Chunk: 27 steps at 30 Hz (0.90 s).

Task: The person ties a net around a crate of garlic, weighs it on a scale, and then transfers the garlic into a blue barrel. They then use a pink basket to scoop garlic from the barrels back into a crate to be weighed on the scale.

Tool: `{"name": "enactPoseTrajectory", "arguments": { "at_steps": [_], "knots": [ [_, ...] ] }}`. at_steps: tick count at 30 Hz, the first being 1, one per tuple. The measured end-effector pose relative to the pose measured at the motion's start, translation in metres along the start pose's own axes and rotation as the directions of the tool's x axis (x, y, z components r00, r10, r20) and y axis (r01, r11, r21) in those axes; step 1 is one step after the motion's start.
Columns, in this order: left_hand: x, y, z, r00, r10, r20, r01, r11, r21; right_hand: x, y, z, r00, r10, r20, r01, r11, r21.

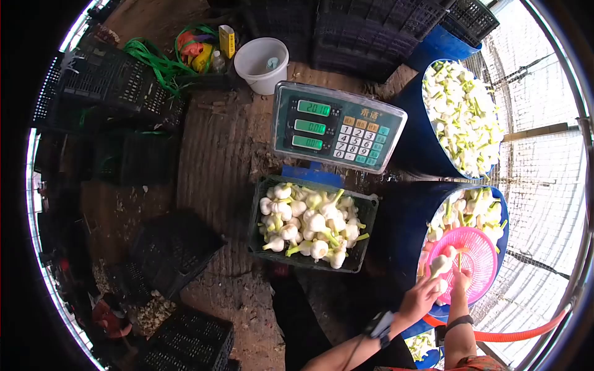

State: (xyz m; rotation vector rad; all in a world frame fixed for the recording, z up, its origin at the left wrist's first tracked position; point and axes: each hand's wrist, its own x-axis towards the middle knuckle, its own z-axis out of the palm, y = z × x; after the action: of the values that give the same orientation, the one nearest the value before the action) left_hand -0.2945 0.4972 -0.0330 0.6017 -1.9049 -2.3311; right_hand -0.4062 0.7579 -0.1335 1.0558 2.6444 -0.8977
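My left hand (419,303), with a dark watch on its wrist, is closed around a white garlic bulb (442,266); another pale bulb shows at its fingers. Beside it, my right hand (461,282) is in front of the inside of a pink plastic basket (487,272), fingers pinched on something thin that I cannot make out. The basket sits tilted in the mouth of a blue barrel (405,229) that holds more garlic. To the left, a dark crate (255,232) full of garlic bulbs (315,222) rests at the scale (288,133), whose digits are lit green.
A second blue barrel (411,133) of cut garlic stands behind. A white bucket (250,68), green strapping (151,59) and stacked black crates (371,37) line the back. More crates (185,340) lie at left. An orange hose (520,336) curves at lower right.
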Motion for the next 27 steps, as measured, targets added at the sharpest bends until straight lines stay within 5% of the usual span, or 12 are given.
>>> {"name": "enactPoseTrajectory", "arguments": {
  "at_steps": [1,3,5,7,11,14,15,18,20,23,25,27],
  "knots": [
    [0.006,-0.008,0.011,0.991,-0.072,0.11,0.074,0.997,-0.016,0.016,0.014,0.002,1.0,0.002,0.004,-0.002,1.0,-0.008],
    [0.008,-0.005,0.021,0.986,0.147,-0.078,-0.126,0.966,0.225,0.048,0.043,0.001,0.976,-0.216,-0.035,0.201,0.949,-0.244],
    [0.012,0.005,-0.014,0.987,0.156,-0.039,-0.154,0.987,0.047,-0.015,-0.047,-0.011,0.981,-0.098,0.164,0.142,0.95,-0.278],
    [0.015,0.002,-0.069,0.967,0.183,-0.176,-0.147,0.969,0.2,-0.074,-0.106,-0.003,0.972,-0.222,0.076,0.217,0.973,0.075],
    [-0.019,-0.084,-0.183,0.885,0.087,-0.458,0.186,0.835,0.518,-0.213,-0.194,0.058,0.656,-0.631,0.414,0.517,0.775,0.363],
    [-0.034,-0.125,-0.254,0.812,0.066,-0.58,0.383,0.69,0.615,-0.274,-0.185,0.163,0.484,-0.484,0.729,0.576,0.803,0.152],
    [-0.031,-0.125,-0.27,0.8,0.039,-0.599,0.45,0.622,0.641,-0.284,-0.168,0.199,0.342,-0.504,0.793,0.795,0.605,0.042],
    [-0.001,-0.137,-0.308,0.786,0.047,-0.617,0.49,0.561,0.667,-0.325,-0.144,0.272,0.237,-0.324,0.916,0.904,0.418,-0.086],
    [0.027,-0.132,-0.326,0.833,0.049,-0.552,0.459,0.496,0.737,-0.337,-0.132,0.298,0.146,-0.459,0.877,0.975,-0.083,-0.205],
    [0.056,-0.144,-0.351,0.892,0.106,-0.44,0.369,0.391,0.843,-0.325,-0.132,0.311,0.201,-0.335,0.921,0.974,-0.029,-0.223],
    [0.067,-0.156,-0.363,0.921,-0.172,-0.35,0.39,0.361,0.847,-0.306,-0.111,0.32,0.2,-0.356,0.913,0.97,-0.058,-0.235],
    [0.063,-0.17,-0.365,0.931,-0.08,-0.356,0.361,0.347,0.866,-0.287,-0.104,0.317,0.047,-0.426,0.903,0.996,0.083,-0.013]
  ]
}}
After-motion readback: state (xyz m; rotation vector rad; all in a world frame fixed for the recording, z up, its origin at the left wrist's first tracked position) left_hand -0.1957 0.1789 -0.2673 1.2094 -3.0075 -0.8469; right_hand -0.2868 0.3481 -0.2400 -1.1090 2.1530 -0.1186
